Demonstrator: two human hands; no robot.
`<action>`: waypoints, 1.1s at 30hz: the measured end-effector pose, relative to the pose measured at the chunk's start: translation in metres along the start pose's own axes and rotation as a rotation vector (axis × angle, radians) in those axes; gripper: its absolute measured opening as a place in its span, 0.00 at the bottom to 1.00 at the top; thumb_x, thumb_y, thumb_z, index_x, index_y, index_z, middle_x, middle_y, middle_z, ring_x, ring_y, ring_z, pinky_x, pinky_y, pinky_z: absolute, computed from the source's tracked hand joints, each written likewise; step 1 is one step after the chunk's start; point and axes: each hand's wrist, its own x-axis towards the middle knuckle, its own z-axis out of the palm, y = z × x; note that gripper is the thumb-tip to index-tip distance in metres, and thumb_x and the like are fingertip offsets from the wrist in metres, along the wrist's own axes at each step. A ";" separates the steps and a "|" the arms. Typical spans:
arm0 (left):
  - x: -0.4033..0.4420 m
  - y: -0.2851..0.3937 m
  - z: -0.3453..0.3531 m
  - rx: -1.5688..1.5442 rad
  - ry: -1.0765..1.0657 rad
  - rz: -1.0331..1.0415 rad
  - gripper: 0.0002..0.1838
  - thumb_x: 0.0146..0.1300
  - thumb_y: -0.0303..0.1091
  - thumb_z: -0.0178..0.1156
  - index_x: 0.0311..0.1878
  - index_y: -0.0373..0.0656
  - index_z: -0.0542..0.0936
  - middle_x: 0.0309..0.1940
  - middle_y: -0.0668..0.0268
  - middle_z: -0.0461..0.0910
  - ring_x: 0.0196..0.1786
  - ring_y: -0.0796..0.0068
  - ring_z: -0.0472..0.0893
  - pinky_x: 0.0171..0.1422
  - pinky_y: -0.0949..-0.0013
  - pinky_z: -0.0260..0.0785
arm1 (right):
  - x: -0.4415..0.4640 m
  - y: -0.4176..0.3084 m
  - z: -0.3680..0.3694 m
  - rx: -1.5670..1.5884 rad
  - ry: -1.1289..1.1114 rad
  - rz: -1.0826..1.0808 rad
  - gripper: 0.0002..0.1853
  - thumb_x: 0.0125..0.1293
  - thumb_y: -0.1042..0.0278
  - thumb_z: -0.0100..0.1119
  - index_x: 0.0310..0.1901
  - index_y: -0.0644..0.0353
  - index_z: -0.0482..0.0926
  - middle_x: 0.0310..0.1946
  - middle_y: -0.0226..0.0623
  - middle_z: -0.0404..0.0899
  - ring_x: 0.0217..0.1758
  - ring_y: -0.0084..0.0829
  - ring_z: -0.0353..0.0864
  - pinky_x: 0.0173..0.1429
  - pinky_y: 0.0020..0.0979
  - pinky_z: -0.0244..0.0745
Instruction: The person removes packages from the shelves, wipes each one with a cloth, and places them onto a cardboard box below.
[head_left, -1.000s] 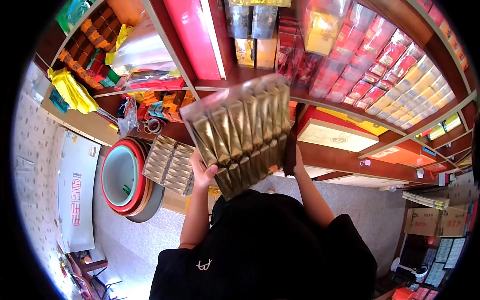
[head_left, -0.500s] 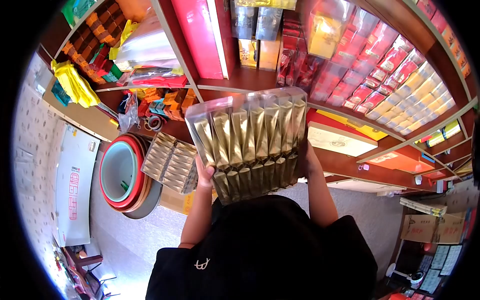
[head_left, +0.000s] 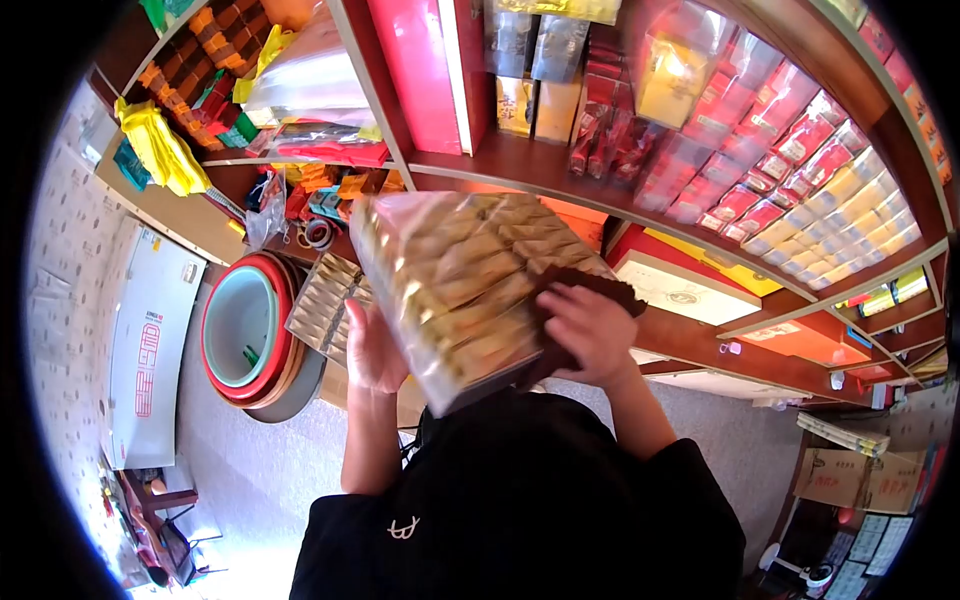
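A clear plastic box of gold foil packets [head_left: 470, 275] is tilted in front of my chest, slightly blurred by motion. My left hand [head_left: 375, 350] supports it from the left; the thumb stands away from the box and the other fingers are hidden beneath it. At the box's right side, my right hand [head_left: 590, 335] grips a dark brown cloth [head_left: 610, 287] and presses it against the box, fingers bent over the fabric. Behind my left hand lies a second box of gold packets [head_left: 325, 305], partly covered.
Left of me, a pale green basin [head_left: 235, 320] sits inside a red tub [head_left: 212, 375]. A white chest [head_left: 140, 350] stands against the wall. Ahead, brown shelves [head_left: 520, 178] carry red and yellow packages [head_left: 760, 150]. Cartons [head_left: 850, 475] are at the far right.
The box has turned and tipped, so its packet rows now run differently. My right hand has come over its right side with the brown cloth. The left thumb has come off the box's face.
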 end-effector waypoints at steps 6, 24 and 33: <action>-0.001 -0.003 0.002 0.137 0.239 -0.018 0.43 0.58 0.53 0.63 0.69 0.36 0.60 0.62 0.48 0.70 0.61 0.50 0.74 0.66 0.48 0.67 | -0.001 -0.033 0.043 -0.029 -0.193 -0.069 0.20 0.60 0.62 0.57 0.54 0.51 0.75 0.61 0.39 0.74 0.60 0.43 0.77 0.62 0.43 0.72; 0.034 -0.063 -0.048 0.275 0.041 0.227 0.52 0.47 0.58 0.69 0.71 0.39 0.59 0.64 0.55 0.69 0.63 0.54 0.72 0.70 0.52 0.62 | 0.034 0.023 0.058 -0.314 -0.228 0.567 0.40 0.57 0.42 0.62 0.69 0.51 0.64 0.74 0.43 0.54 0.76 0.51 0.52 0.71 0.65 0.45; 0.034 -0.065 -0.040 0.312 0.077 0.325 0.64 0.42 0.70 0.67 0.74 0.41 0.51 0.73 0.58 0.54 0.74 0.59 0.57 0.77 0.52 0.52 | 0.097 -0.001 0.085 -0.045 -0.362 0.108 0.35 0.57 0.48 0.62 0.67 0.40 0.67 0.74 0.34 0.54 0.77 0.50 0.50 0.71 0.69 0.40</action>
